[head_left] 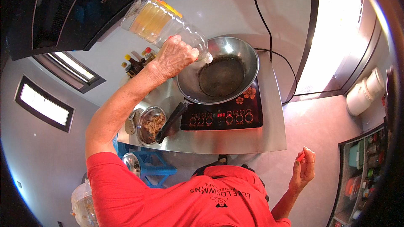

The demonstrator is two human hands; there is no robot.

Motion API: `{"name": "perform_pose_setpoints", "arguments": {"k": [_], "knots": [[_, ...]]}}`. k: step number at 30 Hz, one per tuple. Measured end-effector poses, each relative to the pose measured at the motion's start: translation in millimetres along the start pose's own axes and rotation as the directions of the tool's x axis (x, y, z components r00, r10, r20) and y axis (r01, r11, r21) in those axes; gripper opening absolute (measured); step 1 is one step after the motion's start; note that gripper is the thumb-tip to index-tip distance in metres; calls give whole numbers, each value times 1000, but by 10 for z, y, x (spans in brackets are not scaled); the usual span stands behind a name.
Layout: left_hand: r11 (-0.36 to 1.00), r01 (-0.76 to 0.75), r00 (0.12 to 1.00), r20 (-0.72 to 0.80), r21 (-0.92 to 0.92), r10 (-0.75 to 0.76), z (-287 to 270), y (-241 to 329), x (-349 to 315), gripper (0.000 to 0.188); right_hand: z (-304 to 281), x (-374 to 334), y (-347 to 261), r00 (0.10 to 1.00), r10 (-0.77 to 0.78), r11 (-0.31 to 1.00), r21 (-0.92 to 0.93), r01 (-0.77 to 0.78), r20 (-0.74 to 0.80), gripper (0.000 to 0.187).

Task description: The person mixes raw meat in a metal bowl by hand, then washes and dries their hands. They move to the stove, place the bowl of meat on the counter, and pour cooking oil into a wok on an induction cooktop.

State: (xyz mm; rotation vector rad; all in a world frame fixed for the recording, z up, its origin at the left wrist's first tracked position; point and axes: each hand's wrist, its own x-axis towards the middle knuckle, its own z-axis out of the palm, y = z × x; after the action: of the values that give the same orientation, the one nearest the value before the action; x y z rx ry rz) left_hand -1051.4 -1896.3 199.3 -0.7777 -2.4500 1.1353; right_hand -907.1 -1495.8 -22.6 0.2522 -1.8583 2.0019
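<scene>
Oil bottle [162,18] tipped neck-down over wok [219,73], L hand [174,56] clamped near neck to steer stream; R hand [304,170] away, pinching small red cap [301,156].

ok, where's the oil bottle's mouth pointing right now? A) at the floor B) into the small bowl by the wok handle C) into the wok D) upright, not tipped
C: the left hand holds the oil bottle tipped, with its mouth down over the rim of the wok on the cooktop.
</scene>
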Motion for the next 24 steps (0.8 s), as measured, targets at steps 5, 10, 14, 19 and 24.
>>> {"name": "perform_pose_setpoints", "arguments": {"k": [5, 10, 14, 19, 24], "knots": [[1000, -8, 1000, -18, 15, 8, -13, -21, 1, 12, -10, 4, 6, 1000, 1, 1000, 5, -1, -2, 35], [999, -21, 997, -69, 30, 23, -6, -36, 5, 13, -20, 21, -2, 999, -19, 1000, -2, 19, 32, 36], [999, -25, 998, -58, 30, 27, -29, -46, 12, 13, -11, 17, -4, 1000, -3, 1000, -7, 3, -10, 36], [999, -29, 999, -34, 23, 30, -46, -49, 10, 13, -12, 6, -1, 1000, -4, 1000, -7, 4, -11, 36], [1000, -25, 999, -43, -5, 25, -34, -28, -2, 14, -27, -30, 18, 1000, 8, 1000, -14, -8, -25, 35]]}}
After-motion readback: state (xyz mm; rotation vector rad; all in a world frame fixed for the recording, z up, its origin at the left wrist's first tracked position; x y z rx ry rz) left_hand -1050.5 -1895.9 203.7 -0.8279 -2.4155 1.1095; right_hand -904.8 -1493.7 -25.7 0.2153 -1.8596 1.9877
